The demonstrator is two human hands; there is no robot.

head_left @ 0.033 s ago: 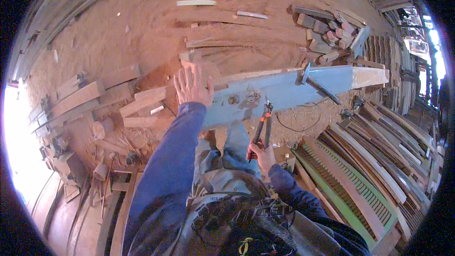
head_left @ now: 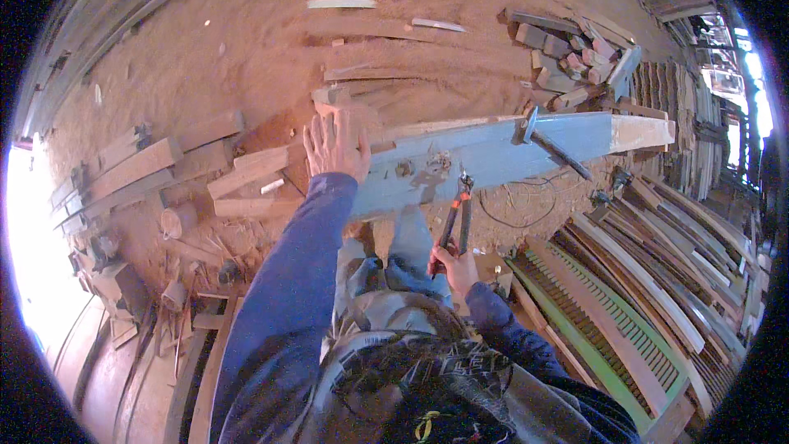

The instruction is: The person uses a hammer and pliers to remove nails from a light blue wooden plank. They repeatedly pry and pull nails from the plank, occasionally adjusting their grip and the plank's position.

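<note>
A long blue board (head_left: 493,148) with a bare wood right end lies crosswise before me. My left hand (head_left: 338,148) rests palm down at its left end, fingers stretched out. In my right hand (head_left: 454,267) are the handles of black and orange pincers (head_left: 454,222); their jaws point away from me over the board's near edge. Whether the jaws grip anything is too small to tell. Small dark bits (head_left: 438,164), too blurred to name, lie on the blue surface between my hands. Farther right, a hammer (head_left: 559,154) lies on the board with its handle slanting toward me.
Wood offcuts (head_left: 567,57) are heaped at the far right. Long planks (head_left: 657,255) and a green slatted shutter (head_left: 612,325) lie at the near right. Timber blocks (head_left: 131,168) stand to the left. A thin cable (head_left: 526,218) curls on the sandy ground.
</note>
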